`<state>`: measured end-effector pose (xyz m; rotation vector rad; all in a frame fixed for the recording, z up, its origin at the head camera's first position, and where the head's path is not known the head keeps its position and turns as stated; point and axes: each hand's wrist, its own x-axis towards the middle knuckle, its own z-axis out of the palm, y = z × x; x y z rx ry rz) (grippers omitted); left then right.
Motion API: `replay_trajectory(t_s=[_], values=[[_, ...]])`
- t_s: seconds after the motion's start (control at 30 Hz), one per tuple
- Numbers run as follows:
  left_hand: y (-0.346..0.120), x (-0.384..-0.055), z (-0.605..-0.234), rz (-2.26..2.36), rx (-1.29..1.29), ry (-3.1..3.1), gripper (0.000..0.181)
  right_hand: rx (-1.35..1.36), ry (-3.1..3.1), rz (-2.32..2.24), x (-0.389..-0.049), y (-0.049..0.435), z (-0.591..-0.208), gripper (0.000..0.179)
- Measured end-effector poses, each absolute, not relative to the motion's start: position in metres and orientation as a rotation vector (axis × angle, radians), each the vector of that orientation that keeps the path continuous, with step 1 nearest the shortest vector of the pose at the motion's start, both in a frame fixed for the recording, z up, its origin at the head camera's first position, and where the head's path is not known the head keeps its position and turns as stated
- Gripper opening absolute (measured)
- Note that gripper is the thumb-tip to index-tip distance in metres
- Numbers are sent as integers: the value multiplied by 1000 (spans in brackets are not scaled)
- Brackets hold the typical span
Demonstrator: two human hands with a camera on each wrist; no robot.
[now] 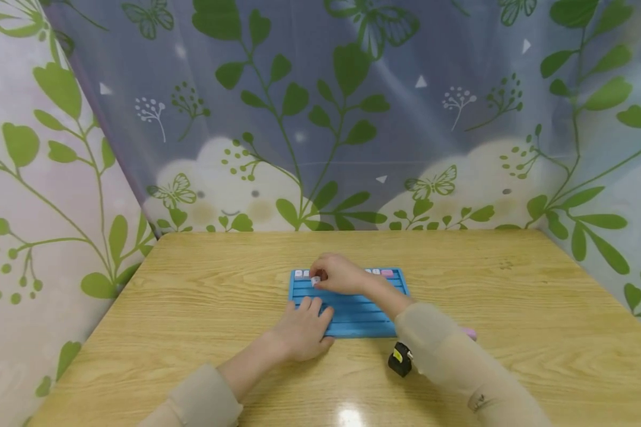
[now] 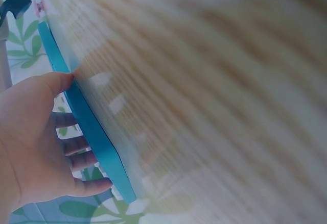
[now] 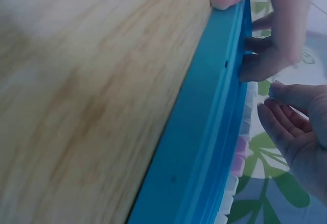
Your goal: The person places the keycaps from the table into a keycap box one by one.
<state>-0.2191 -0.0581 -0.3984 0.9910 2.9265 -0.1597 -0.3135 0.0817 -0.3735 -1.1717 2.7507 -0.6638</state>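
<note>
A blue ridged keyboard tray (image 1: 352, 317) lies on the table, with white and pink keycaps (image 1: 387, 273) along its far row. Between thumb and fingertips, my right hand (image 1: 342, 276) pinches a small white keycap (image 1: 316, 281) over the far left of the tray. My left hand (image 1: 303, 332) rests on the front left corner. Its fingers are spread over the tray's surface and its thumb touches the front edge, as the left wrist view also shows with the tray's side (image 2: 97, 132). In the right wrist view, the right hand (image 3: 301, 127) is just beyond the keycap row.
A black block with a yellow patch (image 1: 400, 359) shows beside the right sleeve (image 1: 443, 350). Part of a pink thing (image 1: 470, 334) peeks out behind that sleeve. A leaf-patterned curtain (image 1: 320, 118) hangs beyond the far edge of the wooden table (image 1: 219, 279).
</note>
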Motion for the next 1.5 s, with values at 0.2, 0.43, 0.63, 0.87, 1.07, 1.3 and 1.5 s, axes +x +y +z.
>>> replay_trajectory(t_s=[0.2, 0.43, 0.63, 0.87, 1.07, 1.3, 1.5], values=[[-59, -219, -399, -174, 999, 2922, 49, -1209, 2742, -626, -319, 71, -379, 20], [-59, -219, -398, -166, 994, 2920, 49, -1300, 2775, -492, -325, 63, -386, 20], [-59, -218, -396, -187, 1006, 2934, 49, -1367, 2802, -435, -327, 60, -387, 20], [-58, -218, -396, -201, 1002, 2938, 50, -1393, 2791, -404, -331, 57, -389, 18], [-59, -218, -398, -204, 997, 2921, 51, -1426, 2784, -356, -330, 53, -388, 17], [-58, -218, -396, -187, 991, 2915, 51, -1424, 2777, -336, -331, 51, -389, 17], [-58, -218, -394, -177, 984, 2916, 51, -1401, 2783, -314, -332, 48, -389, 19]])
